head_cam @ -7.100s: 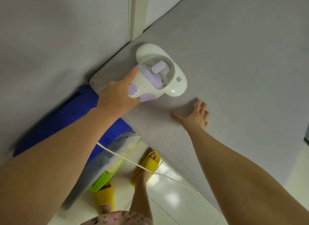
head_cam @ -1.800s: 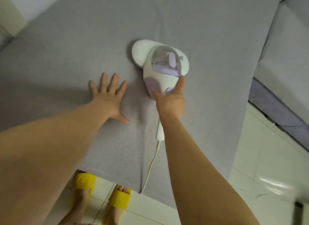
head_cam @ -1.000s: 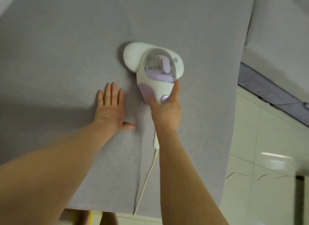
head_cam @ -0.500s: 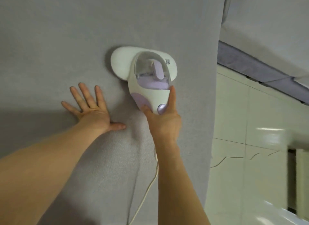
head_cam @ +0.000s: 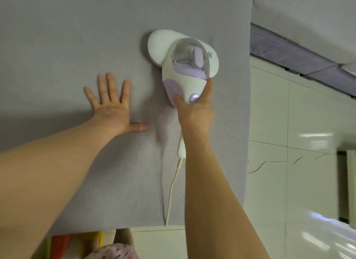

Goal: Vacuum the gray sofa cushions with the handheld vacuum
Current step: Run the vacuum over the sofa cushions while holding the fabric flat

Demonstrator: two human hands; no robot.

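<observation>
The white and lilac handheld vacuum (head_cam: pixel 185 60) lies flat on the gray sofa cushion (head_cam: pixel 67 37), close to the cushion's right edge. My right hand (head_cam: pixel 194 112) is closed around its handle from behind, thumb on the lilac side panel. My left hand (head_cam: pixel 111 106) rests flat on the cushion to the vacuum's left, fingers spread, holding nothing. The vacuum's white cord (head_cam: pixel 171 193) trails back over the cushion's front edge.
A second gray cushion (head_cam: pixel 308 14) with a purple-gray base (head_cam: pixel 300 60) stands at the upper right. Glossy white floor tiles (head_cam: pixel 289 181) lie right of the cushion. My feet and patterned clothing (head_cam: pixel 113 251) show below the front edge, with red and yellow items beside them.
The vacuum and my right hand have slid toward the cushion's right edge. My left hand shifted along the cushion and stays flat with fingers spread. The front edge is back in view.
</observation>
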